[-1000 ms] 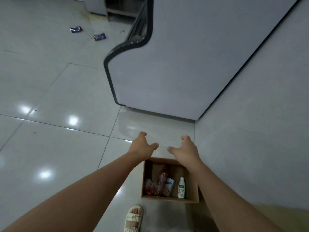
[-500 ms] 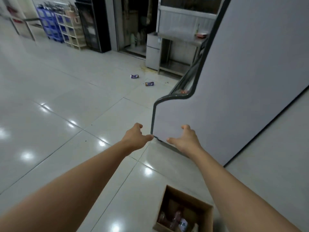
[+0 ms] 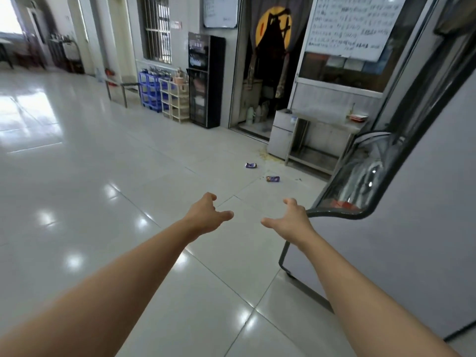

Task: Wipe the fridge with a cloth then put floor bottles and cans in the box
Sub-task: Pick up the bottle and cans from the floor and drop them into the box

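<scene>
Two crushed purple cans lie on the tiled floor ahead, one (image 3: 251, 165) further off and one (image 3: 273, 179) nearer the fridge. The grey fridge (image 3: 401, 240) with its curved glass front stands at my right. My left hand (image 3: 206, 215) and my right hand (image 3: 291, 221) are stretched forward in the air with loosely spread fingers, holding nothing. The right hand hovers just beside the fridge's dark front rim. The box is out of view.
A steel table (image 3: 322, 135) stands behind the cans by a doorway. Further left against the wall are a black cabinet (image 3: 206, 81), a cream shelf rack (image 3: 175, 99) and blue crates (image 3: 150, 91). Glossy floor tiles stretch away to the left.
The view has tilted up from the box at my feet to the room ahead. The box has dropped out of sight. Both hands stay stretched forward and hold nothing.
</scene>
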